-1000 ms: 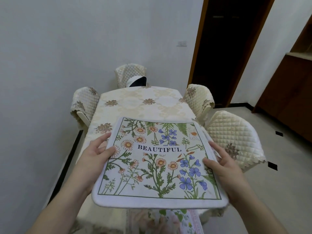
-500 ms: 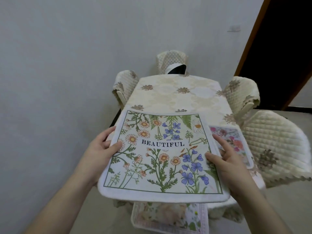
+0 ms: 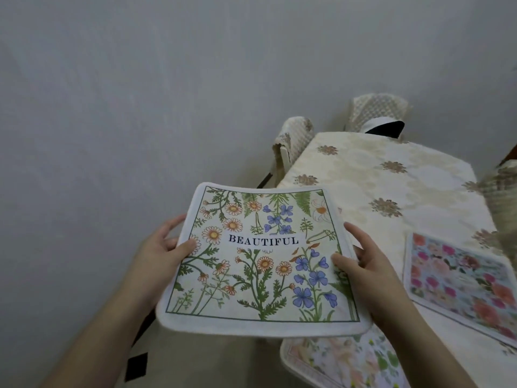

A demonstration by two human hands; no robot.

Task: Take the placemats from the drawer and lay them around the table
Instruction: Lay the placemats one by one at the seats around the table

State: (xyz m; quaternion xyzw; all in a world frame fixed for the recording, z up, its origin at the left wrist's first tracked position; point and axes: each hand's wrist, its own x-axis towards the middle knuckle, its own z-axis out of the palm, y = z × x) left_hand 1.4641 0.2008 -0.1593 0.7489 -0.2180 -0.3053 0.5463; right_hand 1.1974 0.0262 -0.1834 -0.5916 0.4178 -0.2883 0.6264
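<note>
The left hand (image 3: 159, 254) grips the left edge of a square white-bordered fabric placemat printed with daisies, blue flowers and the word BEAUTIFUL (image 3: 263, 259); its thumb presses on the printed top face and the other fingers (image 3: 172, 221) curl round the edge to the underside. The right hand (image 3: 366, 264) holds the opposite edge the same way, thumb laid on top near the blue flowers, the remaining fingers tucked beneath the mat. Between the two hands the mat is carried roughly flat and face up in the air, off the counter, with its far right corner over the counter's near left edge and most of it out over the floor beside the wall.

Under the near edge of the held mat, a pale floral placemat with green and cream blossoms (image 3: 349, 362) lies at the near left corner of the counter, partly hidden by the held mat and the right forearm. A rectangular placemat with pink and orange roses on a light blue ground (image 3: 458, 287) lies flat along the counter's right edge, well apart from the held one.

The counter (image 3: 377, 175) wears a cream damask tablecloth with brown flower motifs. Chairs with cream quilted covers stand at its far left corner (image 3: 295, 135) and far end (image 3: 377, 110). A plain grey-white wall (image 3: 140, 93) fills the left and the top of the view.
</note>
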